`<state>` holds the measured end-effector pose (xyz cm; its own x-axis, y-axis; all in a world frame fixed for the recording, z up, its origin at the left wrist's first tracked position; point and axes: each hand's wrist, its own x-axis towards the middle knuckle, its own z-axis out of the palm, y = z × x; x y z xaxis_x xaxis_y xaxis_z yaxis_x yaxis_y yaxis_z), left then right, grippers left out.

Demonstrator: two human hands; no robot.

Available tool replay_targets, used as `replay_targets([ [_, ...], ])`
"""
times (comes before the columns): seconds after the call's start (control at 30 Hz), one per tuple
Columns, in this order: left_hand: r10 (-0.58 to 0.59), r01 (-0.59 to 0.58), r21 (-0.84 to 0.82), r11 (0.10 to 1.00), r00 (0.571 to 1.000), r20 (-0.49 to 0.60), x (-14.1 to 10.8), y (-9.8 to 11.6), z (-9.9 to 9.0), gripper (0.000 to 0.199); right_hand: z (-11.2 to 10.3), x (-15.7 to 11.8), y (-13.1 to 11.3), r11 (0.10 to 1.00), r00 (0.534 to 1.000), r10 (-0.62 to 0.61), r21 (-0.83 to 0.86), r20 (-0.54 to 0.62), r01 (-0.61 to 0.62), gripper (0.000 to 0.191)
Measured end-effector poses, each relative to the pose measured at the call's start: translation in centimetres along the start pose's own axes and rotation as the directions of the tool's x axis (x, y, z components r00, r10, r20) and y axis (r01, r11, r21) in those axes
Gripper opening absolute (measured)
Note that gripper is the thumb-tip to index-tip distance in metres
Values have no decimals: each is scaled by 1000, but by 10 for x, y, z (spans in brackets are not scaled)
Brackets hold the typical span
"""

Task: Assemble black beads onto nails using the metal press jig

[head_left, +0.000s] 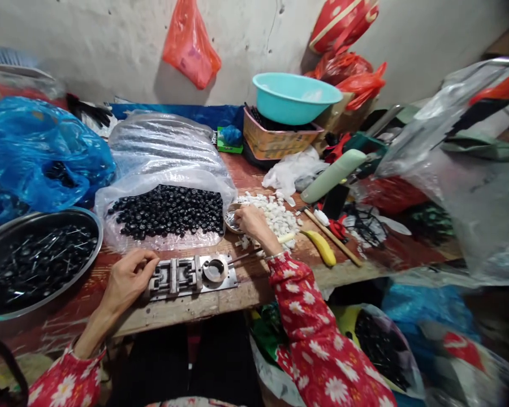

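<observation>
My left hand rests at the left end of a metal jig near the table's front edge, its fingers curled and pressed together. Whatever lies between those fingertips is hidden. The jig has clamp-like bars on its left part and a round metal ring on its right part. My right hand reaches into a small bowl that holds small shiny pieces; its fingers point down, drawn together, and their tips are hard to see. Black round caps lie on a plastic bag left of the bowl. White small pieces are heaped to its right.
A metal basin of black parts with metal pins stands at left, below a blue bag. To the right lie a banana, a hammer-like wooden handle and a green bottle. A turquoise basin sits behind.
</observation>
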<state>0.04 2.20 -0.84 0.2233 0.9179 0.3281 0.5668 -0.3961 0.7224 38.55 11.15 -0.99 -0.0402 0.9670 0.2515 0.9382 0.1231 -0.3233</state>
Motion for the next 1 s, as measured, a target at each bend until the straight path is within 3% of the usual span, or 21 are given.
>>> replay_targets([
  [0.13, 3, -3, 12, 1000, 1000, -7, -2, 0, -4, 23, -3, 1, 1, 996, 1000, -22, 89, -13, 24, 17],
  [0.27, 35, -33, 24, 999, 995, -90, -6, 3, -8, 18, -11, -5, 2, 972, 997, -18, 232, -69, 33, 14],
  [0.43, 90, -84, 54, 995, 987, -134, -4, 22, -6, 13, -17, -14, -9, 923, 994, -10, 381, -106, 49, 11],
  [0.6, 154, -153, 19, 988, 976, -155, 5, 52, 7, 12, -29, -38, -50, 870, 986, -125, 466, -108, 161, 12],
  [0.73, 249, -253, -23, 967, 962, -115, 12, 67, 25, 21, -37, -66, -97, 803, 958, -287, 540, -22, 253, 15],
  [0.87, 368, -370, -17, 929, 928, -62, 10, 67, 37, 19, -31, -85, -129, 737, 924, -382, 612, 27, 287, 13],
  [1.0, 381, -380, 46, 924, 924, -29, -1, 57, 35, 17, -16, -92, -141, 678, 915, -401, 682, 28, 276, 9],
])
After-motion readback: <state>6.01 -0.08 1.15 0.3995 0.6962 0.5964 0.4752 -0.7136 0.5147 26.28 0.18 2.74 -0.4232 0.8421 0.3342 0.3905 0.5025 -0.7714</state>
